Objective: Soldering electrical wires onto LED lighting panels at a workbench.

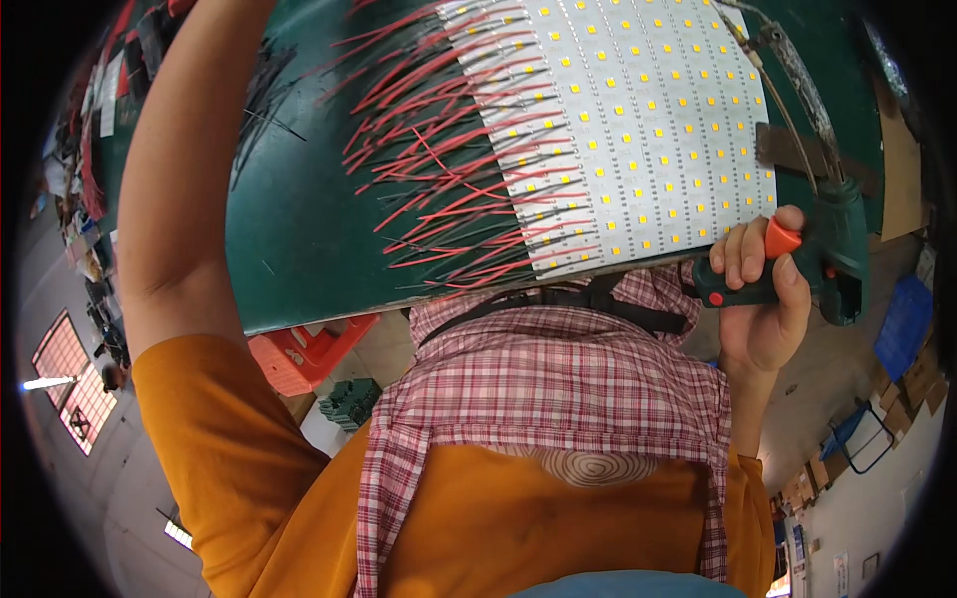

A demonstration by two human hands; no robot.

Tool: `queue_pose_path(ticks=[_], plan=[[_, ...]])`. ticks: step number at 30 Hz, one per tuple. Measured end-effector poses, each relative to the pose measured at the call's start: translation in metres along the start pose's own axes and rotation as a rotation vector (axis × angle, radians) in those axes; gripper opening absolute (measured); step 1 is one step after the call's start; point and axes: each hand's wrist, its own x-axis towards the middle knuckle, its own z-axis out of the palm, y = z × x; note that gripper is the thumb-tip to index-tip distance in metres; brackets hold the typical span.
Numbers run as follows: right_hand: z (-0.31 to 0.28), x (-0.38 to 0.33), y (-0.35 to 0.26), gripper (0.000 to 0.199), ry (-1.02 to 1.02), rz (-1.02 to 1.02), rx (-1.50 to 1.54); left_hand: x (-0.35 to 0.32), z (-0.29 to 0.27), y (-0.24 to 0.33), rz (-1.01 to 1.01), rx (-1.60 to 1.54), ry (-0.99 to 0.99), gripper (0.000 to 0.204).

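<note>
My right hand [763,294] is closed around the grip of a dark green pistol-shaped soldering tool [842,249], one finger on its orange trigger [781,239]. The tool's long thin tip [788,90] runs along the right edge of a white sheet of LED strips [638,120] dotted with yellow chips. Many red and black wire leads [439,159] stick out of the sheet's left edge onto the green table [299,239]. My left forearm [179,169] rises along the left side and leaves the picture at the top; the hand itself is out of sight.
An orange plastic crate [309,354] and a green part [349,399] sit below the table's near edge. A bundle of loose black wires [261,85] lies at the table's left. Blue crates [902,324] and cardboard boxes stand on the floor at right.
</note>
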Motion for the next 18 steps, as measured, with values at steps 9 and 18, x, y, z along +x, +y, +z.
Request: queue_pose_path(ticks=[9,18], plan=[[-0.005,-0.009,0.001,0.037,-0.001,-0.019,0.035,-0.023,-0.032,0.022,0.225,0.205,0.049,0.014],[-0.014,-0.01,0.006,0.038,0.057,-0.036,0.092,-0.033,-0.023,0.085,0.927,0.794,-0.192,0.01]])
